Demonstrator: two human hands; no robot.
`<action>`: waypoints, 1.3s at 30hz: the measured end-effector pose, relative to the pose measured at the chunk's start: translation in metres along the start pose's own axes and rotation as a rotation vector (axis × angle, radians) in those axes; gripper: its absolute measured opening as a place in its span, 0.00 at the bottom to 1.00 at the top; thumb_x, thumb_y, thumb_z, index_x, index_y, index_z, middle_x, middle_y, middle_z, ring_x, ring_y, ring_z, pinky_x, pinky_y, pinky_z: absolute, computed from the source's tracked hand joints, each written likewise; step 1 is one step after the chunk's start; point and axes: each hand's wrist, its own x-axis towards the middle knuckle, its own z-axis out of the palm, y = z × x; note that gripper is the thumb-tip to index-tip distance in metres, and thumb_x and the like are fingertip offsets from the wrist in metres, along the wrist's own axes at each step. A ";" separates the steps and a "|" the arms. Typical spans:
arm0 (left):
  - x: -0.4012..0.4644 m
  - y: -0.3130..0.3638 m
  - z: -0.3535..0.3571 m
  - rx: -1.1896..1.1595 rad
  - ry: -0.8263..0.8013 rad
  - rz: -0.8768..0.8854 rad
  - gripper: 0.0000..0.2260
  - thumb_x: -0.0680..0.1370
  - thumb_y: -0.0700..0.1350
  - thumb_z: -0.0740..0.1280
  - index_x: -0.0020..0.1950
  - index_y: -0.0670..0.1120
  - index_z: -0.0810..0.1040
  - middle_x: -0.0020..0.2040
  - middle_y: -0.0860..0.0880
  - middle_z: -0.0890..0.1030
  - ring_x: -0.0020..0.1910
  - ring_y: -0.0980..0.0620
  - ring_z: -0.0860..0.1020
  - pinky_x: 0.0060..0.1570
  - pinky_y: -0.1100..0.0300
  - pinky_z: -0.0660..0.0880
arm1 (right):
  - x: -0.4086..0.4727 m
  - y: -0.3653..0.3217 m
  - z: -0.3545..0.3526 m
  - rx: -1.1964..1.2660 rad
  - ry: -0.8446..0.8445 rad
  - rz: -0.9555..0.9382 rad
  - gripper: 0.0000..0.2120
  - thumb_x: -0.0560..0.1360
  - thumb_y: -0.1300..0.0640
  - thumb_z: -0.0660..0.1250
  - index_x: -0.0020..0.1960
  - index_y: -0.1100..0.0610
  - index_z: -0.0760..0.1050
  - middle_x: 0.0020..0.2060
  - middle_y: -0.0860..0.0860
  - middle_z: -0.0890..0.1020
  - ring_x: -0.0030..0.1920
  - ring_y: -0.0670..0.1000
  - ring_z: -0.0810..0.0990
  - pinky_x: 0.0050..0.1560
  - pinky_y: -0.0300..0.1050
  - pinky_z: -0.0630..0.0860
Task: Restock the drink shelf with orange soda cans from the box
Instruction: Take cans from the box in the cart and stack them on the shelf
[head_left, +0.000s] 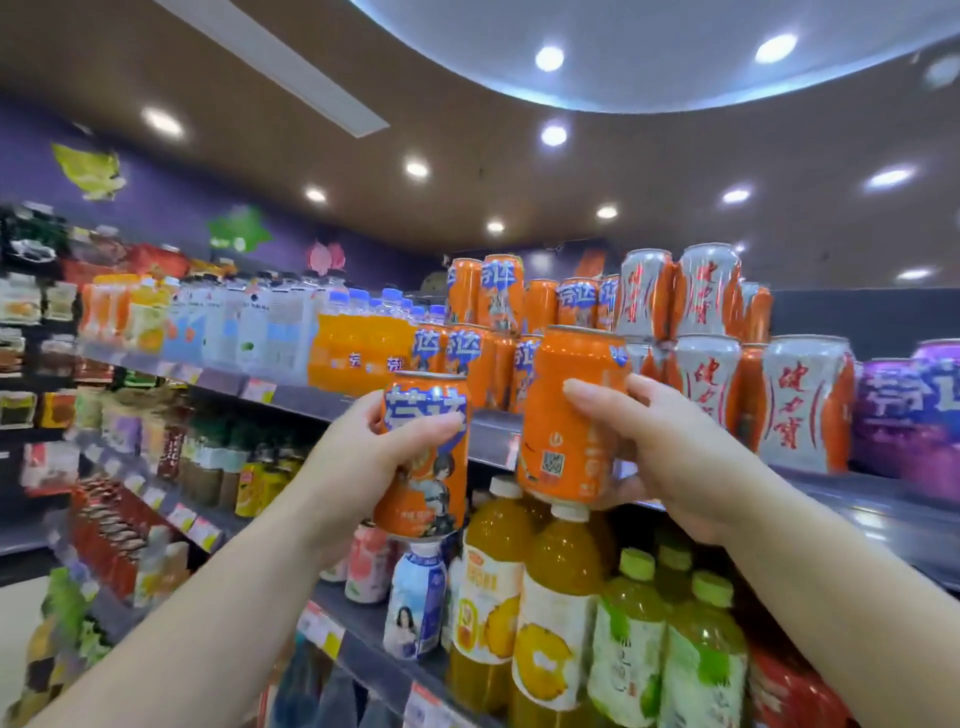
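Note:
My left hand (358, 457) grips an orange soda can (423, 488) with blue lettering, held upright in front of the top shelf's edge (491, 441). My right hand (670, 457) grips a second orange soda can (569, 415), raised a little higher and tilted slightly left. Behind both cans, stacked orange soda cans (498, 312) stand in two layers on the top shelf. The box is not in view.
White-and-orange cans (800, 400) stand to the right of the orange stack, purple cans (914, 410) further right. Orange soda bottles (358, 343) sit to the left. Juice and tea bottles (556, 613) fill the shelf below my hands. More goods line the shelves at left.

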 end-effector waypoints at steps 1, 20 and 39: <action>0.012 -0.002 -0.002 -0.010 -0.019 0.014 0.23 0.65 0.53 0.78 0.58 0.52 0.79 0.50 0.47 0.86 0.48 0.46 0.85 0.54 0.41 0.79 | 0.010 -0.003 -0.002 -0.011 0.031 -0.015 0.25 0.62 0.43 0.72 0.57 0.48 0.76 0.47 0.48 0.87 0.47 0.51 0.87 0.40 0.55 0.84; 0.162 -0.053 -0.041 -0.186 -0.499 0.061 0.24 0.63 0.54 0.78 0.57 0.51 0.79 0.49 0.49 0.86 0.47 0.49 0.86 0.47 0.50 0.81 | 0.125 0.017 0.005 -0.327 0.469 0.325 0.20 0.73 0.45 0.71 0.63 0.49 0.74 0.54 0.51 0.85 0.54 0.55 0.84 0.62 0.57 0.77; 0.165 -0.058 -0.039 -0.204 -0.507 0.048 0.29 0.56 0.61 0.76 0.55 0.55 0.79 0.49 0.52 0.86 0.47 0.51 0.85 0.49 0.47 0.80 | 0.116 0.010 -0.003 -0.608 0.498 0.468 0.30 0.63 0.39 0.76 0.60 0.49 0.73 0.52 0.48 0.84 0.53 0.51 0.83 0.58 0.52 0.79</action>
